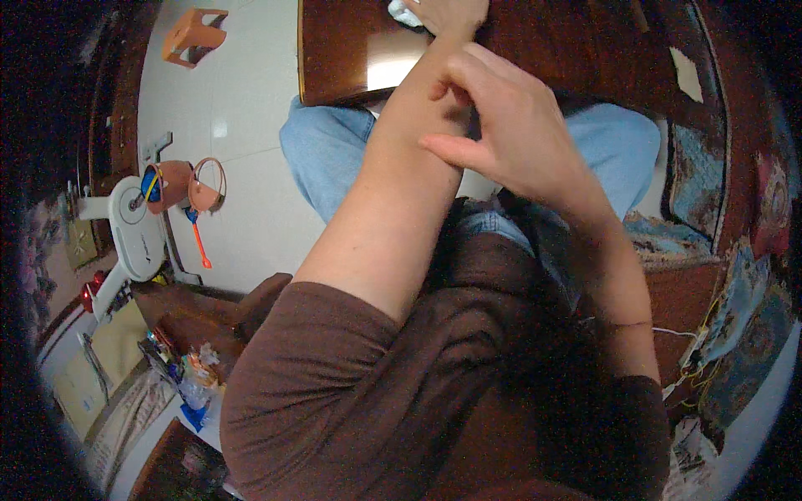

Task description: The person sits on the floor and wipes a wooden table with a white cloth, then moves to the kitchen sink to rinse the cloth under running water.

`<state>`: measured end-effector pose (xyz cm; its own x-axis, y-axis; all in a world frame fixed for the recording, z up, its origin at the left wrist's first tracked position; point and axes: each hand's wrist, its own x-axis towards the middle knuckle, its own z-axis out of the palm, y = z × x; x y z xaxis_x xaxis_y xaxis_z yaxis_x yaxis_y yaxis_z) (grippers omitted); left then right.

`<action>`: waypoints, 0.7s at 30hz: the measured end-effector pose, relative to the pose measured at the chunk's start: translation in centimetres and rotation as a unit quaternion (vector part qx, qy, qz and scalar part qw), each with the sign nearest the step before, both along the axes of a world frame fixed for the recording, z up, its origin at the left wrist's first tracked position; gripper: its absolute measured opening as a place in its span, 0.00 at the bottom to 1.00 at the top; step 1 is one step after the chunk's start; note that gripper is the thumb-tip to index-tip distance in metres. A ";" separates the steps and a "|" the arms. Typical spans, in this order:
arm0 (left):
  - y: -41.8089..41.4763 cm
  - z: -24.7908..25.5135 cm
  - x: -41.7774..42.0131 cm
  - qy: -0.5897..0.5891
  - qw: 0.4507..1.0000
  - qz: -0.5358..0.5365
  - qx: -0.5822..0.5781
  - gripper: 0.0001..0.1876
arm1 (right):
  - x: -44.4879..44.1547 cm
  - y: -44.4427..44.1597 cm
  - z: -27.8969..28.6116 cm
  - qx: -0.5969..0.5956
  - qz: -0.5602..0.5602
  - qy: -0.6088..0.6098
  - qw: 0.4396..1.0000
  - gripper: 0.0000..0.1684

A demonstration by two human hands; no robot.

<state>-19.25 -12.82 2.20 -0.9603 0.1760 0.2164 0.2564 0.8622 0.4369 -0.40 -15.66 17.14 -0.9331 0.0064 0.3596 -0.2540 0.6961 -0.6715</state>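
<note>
My left forearm reaches across a glossy dark wooden table, and my left hand (454,14) is partly cut off by the top edge. A white crumpled item (404,12), perhaps tissue or cloth, lies beside its fingers; whether they hold it is unclear. My right hand (501,116) is bent over the left forearm, thumb and curled fingers apart, with nothing visible between them. Its thumb tip is at the forearm's skin; contact cannot be told for certain. The table (338,62) reflects a bright patch of light.
Blue jeans legs (326,150) are under the table edge. On the left are an orange plastic stool (194,37), a pink toy bucket (172,185) and a white exercise machine (138,232). A pale sheet (687,74) lies at right; a white cable (673,330) runs nearby.
</note>
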 end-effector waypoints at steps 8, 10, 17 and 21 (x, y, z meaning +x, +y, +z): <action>-0.4 -0.1 -0.1 0.009 1.000 0.002 0.003 0.42 | -1.8 0.5 0.0 -0.018 0.025 -0.049 0.998 0.23; -0.5 -0.2 0.1 0.013 1.000 0.007 -0.001 0.42 | -1.5 -0.4 0.6 -0.028 0.033 -0.051 0.998 0.25; -0.1 -0.9 -0.4 0.060 0.998 0.003 -0.004 0.41 | -3.3 2.0 1.9 0.039 0.039 -0.077 0.996 0.32; 0.4 -1.7 -0.6 0.084 0.996 -0.007 0.021 0.41 | -2.8 1.8 3.9 -0.039 0.114 -0.212 0.970 0.29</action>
<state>-19.82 -12.38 0.48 -0.9072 0.1767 0.3818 0.3410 0.8403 0.4215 -3.24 -13.85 21.07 -0.9775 -0.2052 -0.0496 -0.0848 0.5969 -0.7978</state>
